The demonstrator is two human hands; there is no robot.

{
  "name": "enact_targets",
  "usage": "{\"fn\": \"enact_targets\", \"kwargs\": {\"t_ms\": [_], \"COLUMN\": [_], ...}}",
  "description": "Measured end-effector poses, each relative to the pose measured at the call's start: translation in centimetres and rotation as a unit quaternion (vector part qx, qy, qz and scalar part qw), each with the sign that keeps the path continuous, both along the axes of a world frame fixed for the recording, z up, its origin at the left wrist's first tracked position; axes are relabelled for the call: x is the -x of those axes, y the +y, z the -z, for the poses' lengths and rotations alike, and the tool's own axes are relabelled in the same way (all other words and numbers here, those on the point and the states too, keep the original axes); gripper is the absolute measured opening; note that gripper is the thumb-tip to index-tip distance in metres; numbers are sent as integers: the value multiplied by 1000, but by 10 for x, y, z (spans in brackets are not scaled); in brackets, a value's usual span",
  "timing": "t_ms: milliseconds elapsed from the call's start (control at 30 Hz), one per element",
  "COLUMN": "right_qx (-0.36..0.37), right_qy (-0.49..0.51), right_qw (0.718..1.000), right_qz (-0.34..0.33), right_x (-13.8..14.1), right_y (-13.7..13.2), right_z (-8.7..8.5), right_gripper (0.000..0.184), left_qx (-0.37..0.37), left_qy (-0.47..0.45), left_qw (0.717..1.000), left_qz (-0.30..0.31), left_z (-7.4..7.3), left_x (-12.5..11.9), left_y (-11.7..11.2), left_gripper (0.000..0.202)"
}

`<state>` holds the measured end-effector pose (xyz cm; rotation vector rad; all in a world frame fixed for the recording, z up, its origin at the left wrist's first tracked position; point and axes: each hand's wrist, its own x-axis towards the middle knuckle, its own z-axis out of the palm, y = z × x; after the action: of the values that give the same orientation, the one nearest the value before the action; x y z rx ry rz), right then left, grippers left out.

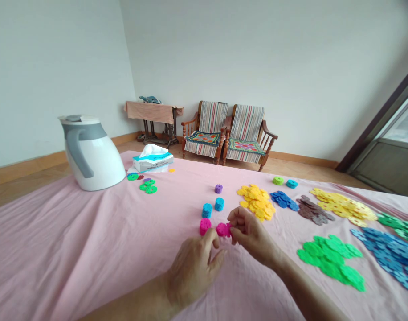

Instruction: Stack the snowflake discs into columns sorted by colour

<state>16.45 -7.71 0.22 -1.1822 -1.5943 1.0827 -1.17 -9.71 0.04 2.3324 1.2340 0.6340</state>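
Between thumb and fingers, my right hand (249, 232) pinches a pink snowflake disc (228, 229), held on edge at the right side of a short pink stack (221, 229). My left hand (195, 263) is just in front of a taller pink stack (205, 227); its thumb and index finger are apart with nothing visible between them. Its other fingers are partly hidden. Behind the pink stacks stand two light-blue stacks, the left one (207, 210) and the right one (219, 204). A purple stack (218, 189) stands farther back.
Loose disc piles lie to the right: orange-yellow (257, 201), dark blue (284, 200), brown (312, 209), yellow (344, 206), green (331, 258) and blue (391, 254). A white jug (99, 160) and a tissue box (153, 161) stand at the back left of the pink cloth (124, 254).
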Motion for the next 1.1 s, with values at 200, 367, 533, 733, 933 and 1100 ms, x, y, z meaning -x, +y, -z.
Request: {"fn": "enact_targets", "kwargs": {"t_ms": [200,367,533,733,933,1100], "right_qx": [-71,-93,-149,-167,-159,-147], "right_qy": [-87,-118,-173,-184,-162,-190], "right_qw": [993,987,973,968,973,956], "right_qz": [-37,-53,-45,-34,32,169], "right_x": [14,14,12,13,8,-6], "right_y": [-14,-19,-18,-19,-8,12], "right_z": [-8,-17,-11,-7,-4,14], "right_gripper": [13,16,30,29,22,21], "left_qx": [29,42,75,122,82,46], "left_qy": [-122,-186,-237,-250,-210,-65], "left_qw": [992,982,968,960,974,996], "left_qz": [5,-5,-19,-16,-20,50], "left_z": [6,5,5,7,7,10], "left_x": [-2,-2,-1,-1,0,-2], "left_y": [5,9,12,14,12,3], "left_gripper": [18,23,29,31,29,13]}}
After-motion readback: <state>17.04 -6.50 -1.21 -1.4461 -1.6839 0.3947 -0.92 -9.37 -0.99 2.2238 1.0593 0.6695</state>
